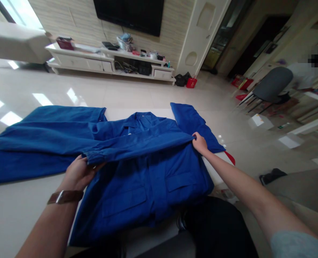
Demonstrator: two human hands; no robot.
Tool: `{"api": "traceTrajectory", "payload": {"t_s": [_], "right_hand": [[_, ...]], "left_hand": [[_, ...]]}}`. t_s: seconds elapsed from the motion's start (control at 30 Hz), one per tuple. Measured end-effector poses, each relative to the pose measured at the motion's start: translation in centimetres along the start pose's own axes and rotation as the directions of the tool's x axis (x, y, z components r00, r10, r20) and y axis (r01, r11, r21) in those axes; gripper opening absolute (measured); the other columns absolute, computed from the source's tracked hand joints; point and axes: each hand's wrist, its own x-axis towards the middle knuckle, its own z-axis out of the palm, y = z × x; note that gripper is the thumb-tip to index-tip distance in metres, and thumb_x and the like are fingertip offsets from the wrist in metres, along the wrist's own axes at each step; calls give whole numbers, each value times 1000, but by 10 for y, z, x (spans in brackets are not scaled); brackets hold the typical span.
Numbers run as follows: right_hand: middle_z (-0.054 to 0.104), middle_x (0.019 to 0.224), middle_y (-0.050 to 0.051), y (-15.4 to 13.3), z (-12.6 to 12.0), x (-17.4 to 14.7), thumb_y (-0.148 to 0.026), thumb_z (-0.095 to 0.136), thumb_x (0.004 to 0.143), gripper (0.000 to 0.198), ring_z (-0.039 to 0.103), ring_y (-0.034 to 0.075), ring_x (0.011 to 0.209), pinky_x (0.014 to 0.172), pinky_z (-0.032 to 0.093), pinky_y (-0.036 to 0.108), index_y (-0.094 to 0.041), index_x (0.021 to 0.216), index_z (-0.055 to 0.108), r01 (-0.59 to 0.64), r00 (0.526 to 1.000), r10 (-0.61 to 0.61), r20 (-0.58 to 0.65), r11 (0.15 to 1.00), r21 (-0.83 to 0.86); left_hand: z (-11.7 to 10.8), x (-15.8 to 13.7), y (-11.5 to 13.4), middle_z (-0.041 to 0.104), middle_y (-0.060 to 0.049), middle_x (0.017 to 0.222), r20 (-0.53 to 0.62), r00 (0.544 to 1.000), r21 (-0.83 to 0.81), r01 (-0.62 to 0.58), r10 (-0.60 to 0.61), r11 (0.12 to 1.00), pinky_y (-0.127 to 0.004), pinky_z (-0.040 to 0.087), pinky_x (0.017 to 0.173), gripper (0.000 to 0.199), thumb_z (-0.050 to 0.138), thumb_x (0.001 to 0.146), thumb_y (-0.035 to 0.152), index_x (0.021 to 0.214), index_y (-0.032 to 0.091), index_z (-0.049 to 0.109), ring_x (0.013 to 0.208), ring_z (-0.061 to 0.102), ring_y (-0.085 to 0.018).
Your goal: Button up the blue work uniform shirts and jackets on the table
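Note:
A blue work jacket [172,172] lies front up in front of me, its collar at the far side and its flapped pockets towards my knees. One sleeve [137,145] stretches across the chest. At its elastic cuff, my left hand [79,172], with a brown strap on the wrist, is closed on the fabric. My right hand [200,144] pinches the sleeve's other end near the shoulder. Left of the jacket spreads more blue cloth [40,138] in long layers. A folded blue piece [192,122] lies to the right, beyond my right hand.
The garments rest on a low white table [27,211]. Past it are a shiny tiled floor, a white TV cabinet [94,64] and a wall-mounted TV [132,14]. To the right stand a grey chair [273,84] with a person nearby, and white boxes [261,122] on the floor.

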Motion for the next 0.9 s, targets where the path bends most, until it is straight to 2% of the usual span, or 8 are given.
{"api": "traceTrajectory", "payload": {"t_s": [0.1, 0.2, 0.27, 0.37, 0.5, 0.7, 0.8, 0.9], "right_hand": [[72, 103, 11, 12, 3, -3, -15, 53, 83, 36, 64, 22, 91, 80, 47, 29, -16, 118, 64, -10, 996, 9, 85, 1000, 11], [68, 121, 14, 9, -1, -5, -13, 59, 75, 51, 63, 23, 106, 90, 49, 31, -13, 126, 61, 77, 991, -79, 108, 997, 25], [60, 138, 14, -6, -6, -9, -12, 59, 73, 60, 57, 26, 123, 102, 45, 36, -15, 132, 59, 234, 966, -234, 110, 972, 9], [49, 154, 13, -48, -11, -35, -17, 57, 80, 62, 42, 33, 141, 112, 36, 51, -21, 142, 56, 421, 898, -411, 157, 906, -34], [49, 155, 10, -128, -22, -122, -31, 57, 90, 51, 33, 35, 147, 112, 28, 58, -29, 141, 57, 531, 802, -519, 295, 846, 45], [72, 114, 4, -211, -24, -256, -33, 58, 95, 24, 64, 21, 109, 99, 39, 34, -26, 115, 68, 558, 472, -733, 490, 679, 477], [72, 108, 4, -219, 1, -278, -24, 54, 95, 17, 65, 19, 102, 90, 42, 29, -22, 106, 67, 538, 467, -711, 526, 700, 469], [71, 108, 5, -210, 16, -281, -20, 56, 92, 14, 64, 20, 102, 91, 42, 29, -20, 101, 66, 614, 397, -738, 546, 655, 441]], "left_hand": [[-10, 9, -11, 70, -2, 87, -2, 1000, 382, 6, -5, 924, -42, 64, 72, 38, 57, 70, 1, 103, 20, 63, 78, 70, -22], [-25, 20, -22, 70, -4, 81, 110, 992, 811, -125, 61, 572, -43, 61, 79, 36, 62, 63, 5, 96, 19, 65, 81, 70, -27], [-31, 23, -24, 73, -9, 89, 207, 968, 904, -245, 142, 351, -41, 57, 89, 32, 60, 65, 8, 94, 19, 66, 95, 70, -30], [-30, 17, -18, 75, -12, 103, 250, 945, 923, -299, 213, 242, -37, 53, 93, 29, 57, 74, 15, 101, 18, 67, 103, 69, -30], [-22, 4, -3, 74, -13, 103, 170, 960, 908, -241, 224, 343, -36, 51, 89, 29, 58, 82, 28, 107, 16, 67, 97, 68, -28], [-34, 16, -2, 68, -13, 110, -99, 952, 646, -159, 288, 746, -36, 50, 91, 44, 70, 77, 31, 117, 15, 59, 103, 63, -25], [-45, 27, 4, 63, -8, 103, -312, 927, 330, -98, 207, 939, -37, 53, 86, 44, 75, 72, 27, 111, 18, 58, 100, 61, -23], [-54, 40, 21, 57, -5, 91, -387, 912, 148, -81, 133, 986, -35, 55, 77, 25, 69, 76, 24, 98, 18, 58, 91, 60, -21]]}}
